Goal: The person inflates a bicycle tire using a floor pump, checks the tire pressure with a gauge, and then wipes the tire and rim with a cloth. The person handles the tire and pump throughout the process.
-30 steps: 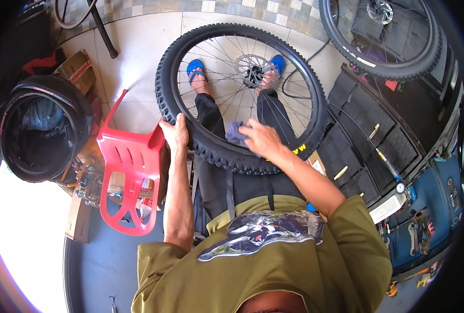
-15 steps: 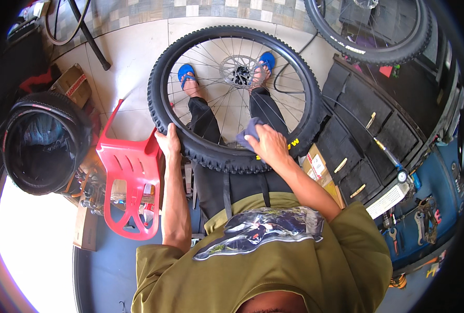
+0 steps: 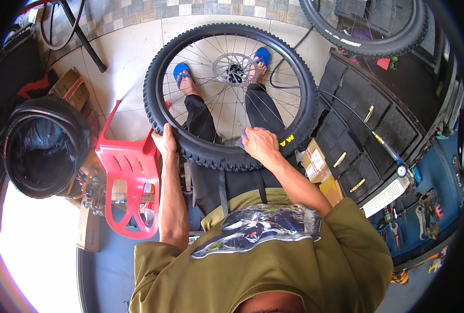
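A bicycle wheel with a knobby black tyre [image 3: 206, 155] stands in front of my lap, its spokes and brake disc [image 3: 222, 69] facing up toward me. My left hand [image 3: 165, 142] is wrapped round the tyre at its lower left, thumb on the sidewall. Bunched under my right hand [image 3: 261, 144] is a grey-purple cloth [image 3: 240, 142], pressed on the near side of the tyre beside yellow lettering. Most of the cloth is hidden by the fingers. Through the spokes my legs and blue flip-flops [image 3: 181, 69] show.
A red plastic chair [image 3: 130, 151] stands close by my left arm, with loose tyres [image 3: 14, 148] farther left. At the right are a black compartmented case [image 3: 354, 112], a cardboard box [image 3: 315, 159], an inflator gauge [image 3: 401, 170] and wrenches [image 3: 420, 216]. Another wheel [image 3: 357, 48] is at the upper right.
My right hand has slid the cloth a little to the left along the tyre, and less of the cloth shows. My left hand keeps its hold. The whole view has shifted slightly.
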Action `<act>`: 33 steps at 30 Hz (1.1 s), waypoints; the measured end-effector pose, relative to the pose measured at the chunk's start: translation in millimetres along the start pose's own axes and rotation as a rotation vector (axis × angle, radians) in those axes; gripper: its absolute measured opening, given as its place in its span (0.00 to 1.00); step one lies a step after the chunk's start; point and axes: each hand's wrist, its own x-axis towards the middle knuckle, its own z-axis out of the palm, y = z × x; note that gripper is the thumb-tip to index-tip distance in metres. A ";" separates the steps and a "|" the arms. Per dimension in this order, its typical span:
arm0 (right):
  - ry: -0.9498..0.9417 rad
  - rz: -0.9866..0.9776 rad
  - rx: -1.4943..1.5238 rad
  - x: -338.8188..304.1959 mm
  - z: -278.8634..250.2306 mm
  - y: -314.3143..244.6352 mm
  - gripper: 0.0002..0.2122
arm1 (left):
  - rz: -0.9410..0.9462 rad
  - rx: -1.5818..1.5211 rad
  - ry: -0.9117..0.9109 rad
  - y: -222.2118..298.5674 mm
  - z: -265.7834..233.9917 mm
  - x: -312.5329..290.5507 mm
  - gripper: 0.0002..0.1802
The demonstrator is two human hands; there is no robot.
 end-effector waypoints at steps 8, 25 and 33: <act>-0.057 -0.391 -0.012 19.5 -2.2 -9.7 0.09 | -0.046 -0.032 -0.052 15.4 -1.3 -5.8 0.43; -0.014 -0.149 0.129 -13.6 -54.6 13.8 0.10 | -0.012 -0.005 0.013 2.3 -2.8 4.5 0.46; -0.017 -0.251 -0.193 55.1 4.7 48.3 0.09 | 0.059 0.092 0.019 0.8 -2.2 7.6 0.49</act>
